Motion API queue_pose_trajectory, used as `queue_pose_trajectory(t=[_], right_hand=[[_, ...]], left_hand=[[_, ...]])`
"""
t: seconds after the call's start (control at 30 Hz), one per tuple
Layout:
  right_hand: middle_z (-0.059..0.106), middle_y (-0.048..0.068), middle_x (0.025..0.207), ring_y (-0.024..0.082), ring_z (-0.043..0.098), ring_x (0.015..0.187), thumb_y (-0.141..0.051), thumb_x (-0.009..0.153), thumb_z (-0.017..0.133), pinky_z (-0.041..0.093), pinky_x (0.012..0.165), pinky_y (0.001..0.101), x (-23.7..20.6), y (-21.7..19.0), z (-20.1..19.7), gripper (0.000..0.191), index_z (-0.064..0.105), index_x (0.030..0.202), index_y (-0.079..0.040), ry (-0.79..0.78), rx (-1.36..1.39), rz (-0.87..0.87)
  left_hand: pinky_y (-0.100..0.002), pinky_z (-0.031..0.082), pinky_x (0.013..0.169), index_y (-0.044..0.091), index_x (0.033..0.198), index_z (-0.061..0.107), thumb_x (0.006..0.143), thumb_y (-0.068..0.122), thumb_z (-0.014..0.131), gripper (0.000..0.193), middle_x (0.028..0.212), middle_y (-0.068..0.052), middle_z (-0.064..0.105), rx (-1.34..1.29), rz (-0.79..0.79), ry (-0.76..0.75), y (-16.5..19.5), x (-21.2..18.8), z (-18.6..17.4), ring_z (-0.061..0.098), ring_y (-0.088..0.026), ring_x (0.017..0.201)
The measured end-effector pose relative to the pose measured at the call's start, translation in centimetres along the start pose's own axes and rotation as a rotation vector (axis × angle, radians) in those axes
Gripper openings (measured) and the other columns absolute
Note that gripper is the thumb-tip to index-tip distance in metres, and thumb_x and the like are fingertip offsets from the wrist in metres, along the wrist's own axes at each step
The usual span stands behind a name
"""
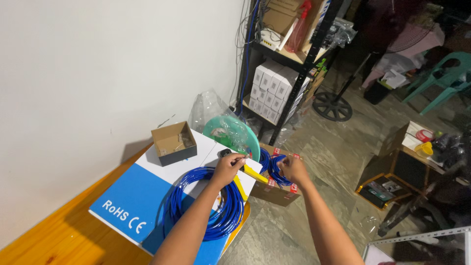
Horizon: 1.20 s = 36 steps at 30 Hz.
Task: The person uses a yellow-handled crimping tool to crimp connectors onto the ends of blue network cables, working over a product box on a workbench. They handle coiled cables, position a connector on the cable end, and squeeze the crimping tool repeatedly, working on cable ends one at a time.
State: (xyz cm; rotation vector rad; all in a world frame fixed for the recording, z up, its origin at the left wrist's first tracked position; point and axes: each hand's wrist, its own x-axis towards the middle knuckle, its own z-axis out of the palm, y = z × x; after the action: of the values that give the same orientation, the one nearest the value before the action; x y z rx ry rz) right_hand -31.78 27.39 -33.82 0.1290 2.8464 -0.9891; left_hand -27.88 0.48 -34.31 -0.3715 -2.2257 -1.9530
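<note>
two bare forearms, no sleeves visible

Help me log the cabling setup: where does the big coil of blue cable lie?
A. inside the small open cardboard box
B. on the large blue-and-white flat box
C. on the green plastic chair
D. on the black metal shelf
B: the coil of blue cable rests on the large blue-and-white flat box, under the left hand.

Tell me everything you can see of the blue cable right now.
The blue cable is thin, glossy, plastic-jacketed. Most of it lies as a loose coil of many loops on the blue-and-white box, overhanging its near edge. The left hand grips it at the coil's top; from there it runs across to the right hand, and more loops sit in the open carton below. Its ends aren't visible.
</note>
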Motion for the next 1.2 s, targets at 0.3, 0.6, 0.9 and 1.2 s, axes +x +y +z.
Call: queue_pose_trajectory(t=[0.3,0.6,0.9,1.2], right_hand=[[0.072,0.013,0.101,0.028,0.071,0.09,-0.007,0.089,0.07,0.056,0.079,0.0376,-3.2,-5.9,1.3,0.027,0.074,0.116,-0.009,0.166,0.077,-0.769],[0.075,0.01,0.105,0.021,0.076,0.096,-0.01,0.09,0.071,0.058,0.081,0.033,-3.7,-9.5,3.6,0.029,0.072,0.119,-0.006,0.13,0.289,-0.652],[0.074,0.008,0.109,0.02,0.073,0.102,-0.015,0.093,0.071,0.059,0.087,0.0343,-2.3,-8.5,4.8,0.035,0.064,0.126,-0.008,-0.048,0.259,-0.475],[0.067,0.012,0.103,0.026,0.067,0.093,-0.006,0.082,0.077,0.055,0.084,0.0362,-4.9,-9.9,3.7,0.037,0.07,0.118,-0.008,0.273,0.223,-0.743]], left_hand=[[-0.025,0.049,0.07,0.004,0.114,0.075,0.101,0.022,0.062,0.026,0.085,-0.001,0.077,-0.04,-0.085,-0.032,-0.1,0.2,-0.3,0.062,-0.007,0.076],[-0.025,0.049,0.07,0.002,0.113,0.073,0.101,0.022,0.061,0.025,0.083,0.0,0.074,-0.069,-0.054,-0.048,-0.2,0.3,-0.6,0.059,-0.006,0.073],[-0.026,0.05,0.07,0.001,0.113,0.073,0.101,0.02,0.063,0.025,0.081,-0.001,0.073,-0.01,-0.019,-0.088,-0.4,0.4,-0.6,0.062,-0.008,0.074],[-0.025,0.049,0.07,-0.002,0.111,0.071,0.1,0.018,0.064,0.024,0.083,-0.002,0.073,-0.125,-0.061,-0.073,-0.9,0.6,-0.4,0.06,-0.007,0.076]])
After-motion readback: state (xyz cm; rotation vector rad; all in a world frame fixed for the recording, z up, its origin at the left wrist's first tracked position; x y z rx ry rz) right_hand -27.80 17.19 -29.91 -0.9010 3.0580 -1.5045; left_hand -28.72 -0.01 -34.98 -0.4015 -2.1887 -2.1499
